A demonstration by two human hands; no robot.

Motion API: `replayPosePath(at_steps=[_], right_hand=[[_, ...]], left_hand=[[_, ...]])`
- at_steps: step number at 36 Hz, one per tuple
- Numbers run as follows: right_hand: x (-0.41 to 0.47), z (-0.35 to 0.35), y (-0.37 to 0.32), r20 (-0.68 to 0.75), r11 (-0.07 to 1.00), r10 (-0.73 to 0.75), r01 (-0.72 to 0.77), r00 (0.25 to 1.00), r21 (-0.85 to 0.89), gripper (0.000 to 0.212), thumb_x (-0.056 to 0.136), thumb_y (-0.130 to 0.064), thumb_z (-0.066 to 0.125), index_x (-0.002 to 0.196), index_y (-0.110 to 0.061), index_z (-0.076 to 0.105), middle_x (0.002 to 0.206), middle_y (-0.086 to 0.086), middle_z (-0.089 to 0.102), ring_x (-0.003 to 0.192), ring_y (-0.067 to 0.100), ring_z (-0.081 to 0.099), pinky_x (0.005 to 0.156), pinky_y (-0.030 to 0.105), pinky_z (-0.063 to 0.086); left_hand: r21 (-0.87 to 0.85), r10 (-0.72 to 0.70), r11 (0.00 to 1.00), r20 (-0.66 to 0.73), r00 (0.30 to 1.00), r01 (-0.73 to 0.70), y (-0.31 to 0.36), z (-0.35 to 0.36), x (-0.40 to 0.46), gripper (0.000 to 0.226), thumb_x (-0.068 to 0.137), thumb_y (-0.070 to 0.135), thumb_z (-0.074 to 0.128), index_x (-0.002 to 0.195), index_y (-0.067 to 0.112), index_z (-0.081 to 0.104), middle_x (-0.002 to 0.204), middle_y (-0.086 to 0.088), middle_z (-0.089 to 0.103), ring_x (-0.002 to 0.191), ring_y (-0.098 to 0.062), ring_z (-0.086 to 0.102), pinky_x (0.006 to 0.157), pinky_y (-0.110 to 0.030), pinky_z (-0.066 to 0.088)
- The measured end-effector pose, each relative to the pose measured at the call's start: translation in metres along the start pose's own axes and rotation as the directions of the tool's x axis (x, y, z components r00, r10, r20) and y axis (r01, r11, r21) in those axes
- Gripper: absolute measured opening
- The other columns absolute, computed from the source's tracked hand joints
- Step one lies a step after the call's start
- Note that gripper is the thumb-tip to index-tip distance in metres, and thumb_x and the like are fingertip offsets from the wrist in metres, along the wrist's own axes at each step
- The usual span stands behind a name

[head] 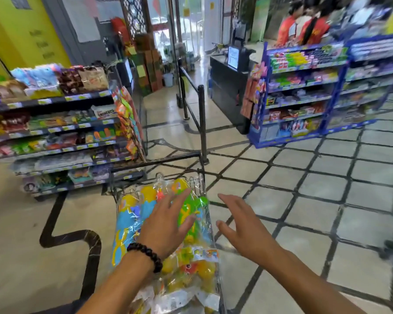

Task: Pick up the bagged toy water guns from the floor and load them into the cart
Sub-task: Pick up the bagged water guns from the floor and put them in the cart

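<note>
Shop aisle, tiled floor (pixel 304 189). Bagged toy water guns (pixel 145 214) fill cart (pixel 154 160) at twelve o'clock. Left hand (pixel 168 225) spread flat over them; right hand (pixel 241 225) wide, empty. Loading looks done; next, check floor.

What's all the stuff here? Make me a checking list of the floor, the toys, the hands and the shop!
Surface: tiled floor with dark lines.
Job's things: bagged water guns piled in the cart; none seen on the floor.
Clutter: nothing seen.
Grippers: left hand open over the bags, contact unclear; right hand open, holding nothing.
Cables: nothing seen.
Surroundings: snack shelves left, blue rack right, checkout counter ahead.
</note>
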State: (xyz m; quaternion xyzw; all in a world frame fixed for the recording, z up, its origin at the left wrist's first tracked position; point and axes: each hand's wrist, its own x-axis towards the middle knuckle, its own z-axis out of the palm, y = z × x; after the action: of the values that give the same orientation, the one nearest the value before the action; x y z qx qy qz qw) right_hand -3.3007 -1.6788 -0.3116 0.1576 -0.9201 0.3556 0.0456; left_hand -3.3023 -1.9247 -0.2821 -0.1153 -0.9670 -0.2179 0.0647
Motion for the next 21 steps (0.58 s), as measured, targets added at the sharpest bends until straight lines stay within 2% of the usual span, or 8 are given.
replayPosePath(at_steps=[4,5,8,10,13,17,21], right_hand=[[-0.004,-0.015,0.000,-0.083,0.990,0.140,-0.141,0.987,-0.001,0.064,0.100,-0.041,0.062,0.157,-0.038,0.032,0.149,-0.018,0.037,0.133,0.002,0.041,0.102,0.001,0.025],[-0.008,-0.019,-0.001,-0.109,0.986,0.167,-0.169,0.980,-0.004,0.065,0.100,-0.042,0.061,0.157,-0.039,0.031,0.149,-0.019,0.037,0.133,0.002,0.041,0.102,0.001,0.024],[-0.024,-0.035,-0.001,-0.197,0.967,0.247,-0.253,0.949,-0.006,0.065,0.100,-0.046,0.060,0.157,-0.041,0.030,0.152,-0.019,0.036,0.138,-0.001,0.037,0.115,0.018,0.031],[-0.041,-0.045,0.000,-0.251,0.947,0.315,-0.321,0.915,0.016,0.064,0.100,-0.045,0.060,0.157,-0.042,0.030,0.152,-0.019,0.037,0.138,-0.003,0.037,0.115,0.024,0.035],[-0.077,-0.064,0.003,-0.338,0.903,0.411,-0.430,0.847,0.019,0.066,0.099,-0.046,0.060,0.156,-0.045,0.028,0.151,-0.023,0.036,0.135,-0.009,0.036,0.112,0.022,0.038],[-0.141,-0.091,0.007,-0.453,0.821,0.506,-0.571,0.734,-0.008,0.066,0.098,-0.054,0.056,0.156,-0.050,0.024,0.153,-0.029,0.031,0.134,-0.013,0.032,0.110,0.019,0.033],[-0.220,-0.118,0.002,-0.576,0.737,0.552,-0.676,0.603,-0.003,0.067,0.095,-0.060,0.050,0.155,-0.050,0.023,0.153,-0.029,0.033,0.133,-0.016,0.030,0.108,0.015,0.028]], left_hand=[[-0.015,0.141,0.990,0.027,0.990,-0.141,0.009,-0.001,0.037,0.063,0.099,0.060,0.046,0.156,0.044,0.025,0.146,0.008,0.043,0.135,-0.018,0.043,0.105,-0.034,0.045],[-0.022,0.177,0.984,0.031,0.984,-0.176,0.013,0.000,0.045,0.063,0.099,0.059,0.047,0.156,0.043,0.026,0.145,0.008,0.044,0.134,-0.017,0.044,0.105,-0.033,0.044],[-0.062,0.285,0.957,0.052,0.957,-0.282,0.028,0.009,0.067,0.063,0.098,0.058,0.047,0.155,0.043,0.028,0.144,0.009,0.045,0.131,-0.016,0.045,0.103,-0.032,0.043],[-0.104,0.367,0.928,0.093,0.925,-0.358,0.045,0.021,0.077,0.063,0.098,0.058,0.046,0.156,0.040,0.029,0.145,0.007,0.046,0.131,-0.018,0.046,0.104,-0.037,0.046],[-0.175,0.489,0.868,0.153,0.859,-0.464,0.082,0.044,0.083,0.063,0.099,0.055,0.050,0.156,0.036,0.031,0.148,0.004,0.046,0.133,-0.021,0.047,0.105,-0.042,0.047],[-0.274,0.623,0.776,0.191,0.758,-0.568,0.150,0.076,0.069,0.065,0.097,0.059,0.045,0.156,0.036,0.032,0.150,0.005,0.045,0.135,-0.018,0.045,0.108,-0.037,0.044],[-0.369,0.762,0.641,0.204,0.615,-0.673,0.227,0.099,0.035,0.065,0.096,0.059,0.046,0.156,0.039,0.030,0.147,0.005,0.046,0.132,-0.018,0.048,0.106,-0.039,0.047]])
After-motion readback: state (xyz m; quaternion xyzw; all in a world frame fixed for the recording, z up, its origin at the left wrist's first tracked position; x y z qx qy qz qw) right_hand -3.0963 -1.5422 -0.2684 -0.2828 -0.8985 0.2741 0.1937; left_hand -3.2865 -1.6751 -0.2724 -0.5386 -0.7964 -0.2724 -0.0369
